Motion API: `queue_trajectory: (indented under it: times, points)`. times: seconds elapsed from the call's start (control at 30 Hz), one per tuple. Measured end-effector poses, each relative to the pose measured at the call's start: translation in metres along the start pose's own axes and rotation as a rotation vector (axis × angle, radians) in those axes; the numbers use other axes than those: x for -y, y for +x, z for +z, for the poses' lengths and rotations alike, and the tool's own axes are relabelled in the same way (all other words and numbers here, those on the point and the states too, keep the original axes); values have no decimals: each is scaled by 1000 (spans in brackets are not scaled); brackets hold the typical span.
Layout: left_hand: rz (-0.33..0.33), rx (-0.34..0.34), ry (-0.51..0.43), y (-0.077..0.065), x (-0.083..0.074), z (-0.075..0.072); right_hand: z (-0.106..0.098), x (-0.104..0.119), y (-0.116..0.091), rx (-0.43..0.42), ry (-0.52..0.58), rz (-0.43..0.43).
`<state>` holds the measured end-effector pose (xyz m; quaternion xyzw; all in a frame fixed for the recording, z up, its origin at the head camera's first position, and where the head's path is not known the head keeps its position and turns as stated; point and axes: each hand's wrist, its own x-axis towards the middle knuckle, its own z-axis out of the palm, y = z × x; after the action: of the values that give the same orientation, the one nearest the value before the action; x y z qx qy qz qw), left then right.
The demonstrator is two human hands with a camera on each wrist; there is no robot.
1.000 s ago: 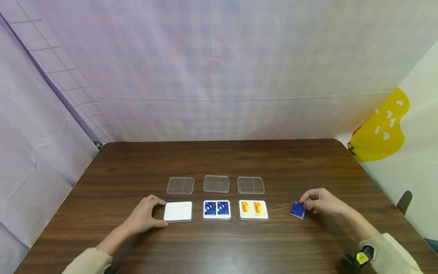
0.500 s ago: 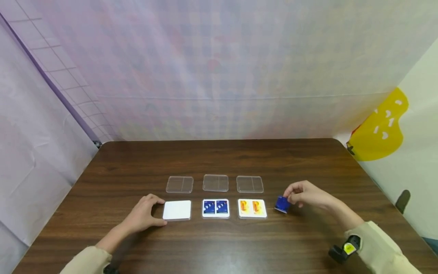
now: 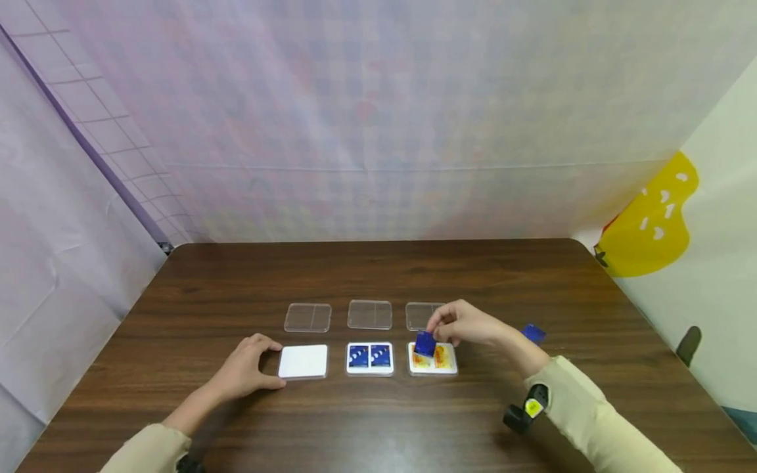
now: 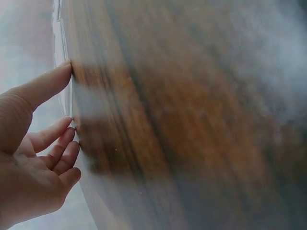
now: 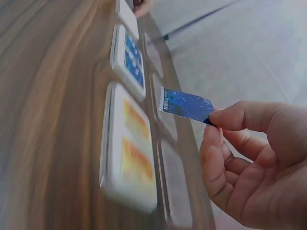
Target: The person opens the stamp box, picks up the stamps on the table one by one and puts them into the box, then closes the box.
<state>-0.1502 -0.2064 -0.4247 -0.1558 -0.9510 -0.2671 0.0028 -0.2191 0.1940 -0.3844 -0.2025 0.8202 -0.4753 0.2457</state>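
Note:
A flat clear case with a plain white top [image 3: 303, 362] lies at the left of a row. My left hand [image 3: 248, 371] spans its left end, thumb and forefinger against opposite edges. My right hand [image 3: 467, 323] pinches a small blue packet [image 3: 425, 343] by one corner between thumb and fingers. In the right wrist view the packet [image 5: 186, 104] has a serrated end and pale print. It hangs over the right-hand case with orange-and-yellow pictures [image 3: 443, 358], partly covering it in the head view. Between the two outer cases lies one with blue pictures [image 3: 370, 359].
Three clear lids [image 3: 369, 315] lie in a row behind the cases, the right one partly hidden by my right hand. Another blue packet [image 3: 533, 334] rests on the wooden table [image 3: 378, 420] beyond my right forearm. A pale curtain [image 3: 367, 118] hangs behind.
My right hand has lifted the blue packet and carried it left, from the table's right side to over the orange-and-yellow case. My left hand stays at the white-topped case.

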Motion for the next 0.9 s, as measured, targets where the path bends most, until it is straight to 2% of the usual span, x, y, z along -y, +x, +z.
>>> queue_trajectory:
  times: [0.33, 0.63, 0.9]
  points:
    - [-8, -2, -9, -1, -1, 1, 43, 39, 47, 27, 59, -33]
    - [-3, -9, -8, -2, 1, -1, 83, 59, 81, 57, 139, -37]
    - [-1, -24, 2, -1, 5, 0, 112, 72, 99, 73, 96, -25]
